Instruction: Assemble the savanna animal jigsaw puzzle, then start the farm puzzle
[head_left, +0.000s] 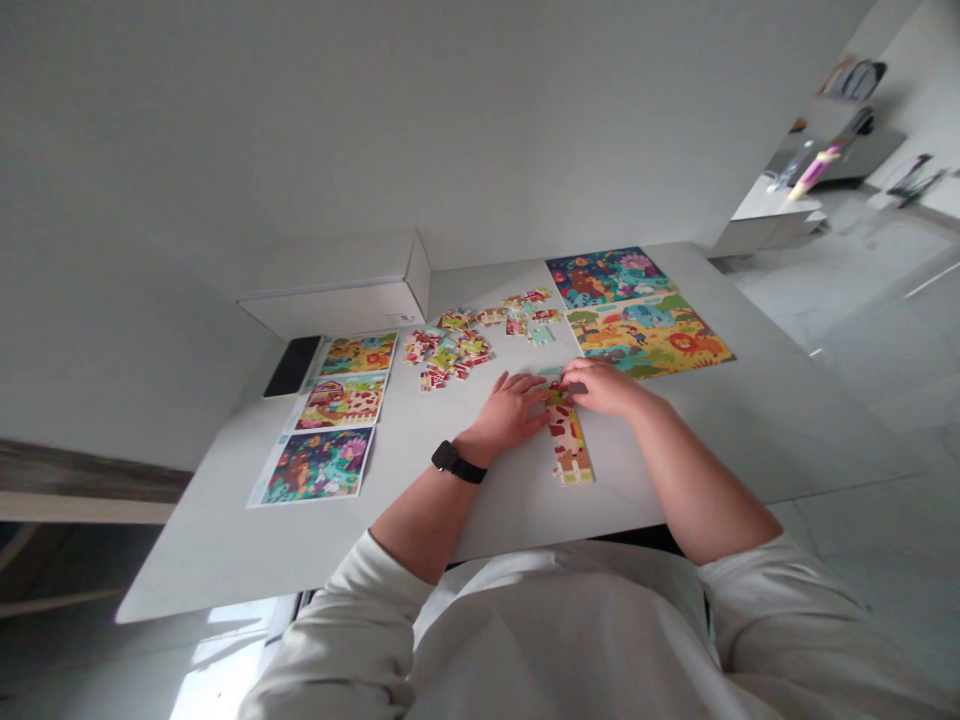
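Observation:
A narrow strip of joined jigsaw pieces (568, 440) lies on the white table in front of me, showing a brown-spotted cow pattern. My left hand (514, 408), with a black watch on its wrist, rests along the strip's left edge, fingers stretched out and touching it. At the strip's top end, the bent fingers of my right hand (600, 387) close on a puzzle piece (555, 372), partly covered by the fingers. Loose jigsaw pieces (450, 350) lie heaped beyond my left hand. A smaller spread of pieces (532, 312) lies to the right of that heap.
Two assembled animal puzzles (652, 335) lie at the right back. Three printed picture sheets (341, 400) lie at the left, beside a dark phone (293, 366). A white box (337, 300) stands against the wall. The table's front edge (525, 553) is close to my body.

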